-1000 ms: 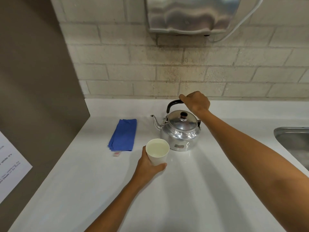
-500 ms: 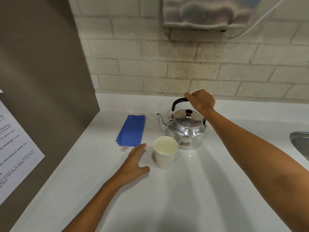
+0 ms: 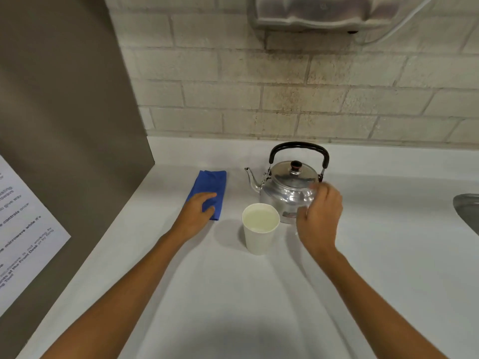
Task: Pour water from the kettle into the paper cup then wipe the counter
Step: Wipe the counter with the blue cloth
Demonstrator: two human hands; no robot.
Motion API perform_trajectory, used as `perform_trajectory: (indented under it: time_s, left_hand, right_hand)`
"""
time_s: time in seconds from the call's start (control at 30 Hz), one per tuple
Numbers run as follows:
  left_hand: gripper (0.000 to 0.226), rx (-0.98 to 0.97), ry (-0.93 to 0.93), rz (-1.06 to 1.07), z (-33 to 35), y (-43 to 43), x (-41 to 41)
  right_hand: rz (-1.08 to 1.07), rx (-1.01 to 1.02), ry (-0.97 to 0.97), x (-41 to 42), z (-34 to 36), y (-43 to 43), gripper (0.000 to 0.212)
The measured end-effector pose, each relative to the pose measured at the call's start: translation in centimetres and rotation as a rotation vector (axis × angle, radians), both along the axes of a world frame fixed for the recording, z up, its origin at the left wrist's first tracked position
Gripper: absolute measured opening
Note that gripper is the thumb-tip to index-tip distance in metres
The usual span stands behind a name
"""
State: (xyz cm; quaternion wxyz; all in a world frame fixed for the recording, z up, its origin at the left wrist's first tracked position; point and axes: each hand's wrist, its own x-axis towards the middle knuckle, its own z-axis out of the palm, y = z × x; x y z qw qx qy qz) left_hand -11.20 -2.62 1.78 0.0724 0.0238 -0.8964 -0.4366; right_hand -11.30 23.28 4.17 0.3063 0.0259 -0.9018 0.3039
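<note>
Paper cup (image 3: 260, 230) upright on white table (image 3: 233, 294), holding water, just in front of kettle (image 3: 287, 189). Kettle upright, lid on, black handle raised, spout pointing left. Folded blue cloth (image 3: 208, 189) lies left of kettle. Left hand (image 3: 195, 213) rests on cloth's near end, fingers spread flat, grip not closed. Right hand (image 3: 320, 218) blurred in front of kettle's right side, fingers loosely curled, seemingly holding nothing. Sink edge (image 3: 466, 208) at far right.

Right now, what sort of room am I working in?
Probably a shared kitchenette or break room: a white counter under a painted block wall, a steel sink edge at right, and a posted notice mentioning a microwave.
</note>
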Motion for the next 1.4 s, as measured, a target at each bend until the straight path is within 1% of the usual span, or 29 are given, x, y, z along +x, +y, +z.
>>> perform_trajectory:
  time_s: [0.07, 0.13, 0.23, 0.27, 0.3, 0.37, 0.43, 0.6, 0.73, 0.83, 0.9, 1.0, 1.03, 1.1, 1.17, 1.23, 1.3, 1.4]
  left_hand:
    - [0.039, -0.115, 0.053, 0.011, -0.1, -0.1, -1.7]
    - [0.042, -0.260, 0.065, 0.031, -0.4, -0.2, -3.5]
    - [0.051, -0.618, -0.062, 0.015, -1.6, -0.9, -5.6]
    - [0.054, -0.689, -0.116, 0.001, -2.0, -1.2, -6.0]
    - [0.056, -0.716, -0.161, -0.007, -2.4, -1.4, -6.3]
    - [0.060, -0.689, -0.215, -0.005, -3.1, -1.7, -6.6]
    - [0.062, -0.665, -0.221, 0.007, -3.5, -1.6, -6.9]
    - [0.062, -0.730, -0.193, 0.015, -4.1, -0.8, -6.5]
    - [0.057, -0.754, -0.136, -0.084, -4.2, 0.7, -4.2]
    - [0.053, -0.707, -0.088, -0.214, -4.9, 0.6, -1.1]
    - [0.053, -0.676, -0.064, -0.262, -5.0, 0.0, 0.1]
    - [0.050, -0.516, -0.077, -0.220, -3.9, 0.4, -0.6]
    - [0.053, -0.507, -0.078, -0.197, -3.6, 0.9, -1.1]
    - [0.058, -0.628, -0.081, -0.173, -3.6, 2.3, -2.4]
    - [0.056, -0.758, -0.100, -0.155, -3.5, 3.4, -3.6]
    - [0.054, -0.833, -0.128, -0.145, -3.3, 4.1, -4.4]
    - [0.053, -0.847, -0.132, -0.186, -3.2, 4.4, -3.9]
    - [0.051, -0.794, -0.040, -0.325, -4.6, 3.2, -0.1]
  right_hand:
    - [0.006, 0.113, -0.175, 2.4, -2.9, 0.1, 0.038]
    - [0.030, 0.229, -0.307, 4.1, -5.0, -0.1, 0.036]
    - [0.033, 0.355, -0.420, 4.8, -6.7, -0.3, 0.043]
    - [0.033, 0.377, -0.459, 4.6, -6.8, -0.4, 0.048]
    - [0.037, 0.403, -0.496, 4.5, -7.0, -0.4, 0.052]
    - [0.052, 0.452, -0.545, 4.3, -7.3, -0.4, 0.058]
    - [0.066, 0.464, -0.577, 4.2, -7.5, -0.5, 0.061]
    - [0.071, 0.478, -0.605, 4.2, -7.4, -0.6, 0.061]
    - [0.073, 0.481, -0.592, 4.4, -7.4, -0.5, 0.061]
    - [0.077, 0.481, -0.581, 4.4, -7.3, -0.5, 0.061]
    - [0.077, 0.475, -0.579, 4.5, -7.2, -0.5, 0.061]
    - [0.070, 0.491, -0.582, 4.5, -7.1, -0.5, 0.061]
    - [0.069, 0.491, -0.587, 4.5, -7.1, -0.6, 0.061]
    - [0.072, 0.485, -0.594, 4.5, -7.1, -0.6, 0.061]
    - [0.074, 0.479, -0.603, 4.4, -7.1, -0.6, 0.061]
    - [0.075, 0.478, -0.607, 4.4, -7.1, -0.5, 0.062]
    - [0.078, 0.479, -0.605, 4.5, -7.0, -0.5, 0.062]
    - [0.073, 0.481, -0.591, 4.4, -7.1, -0.4, 0.062]
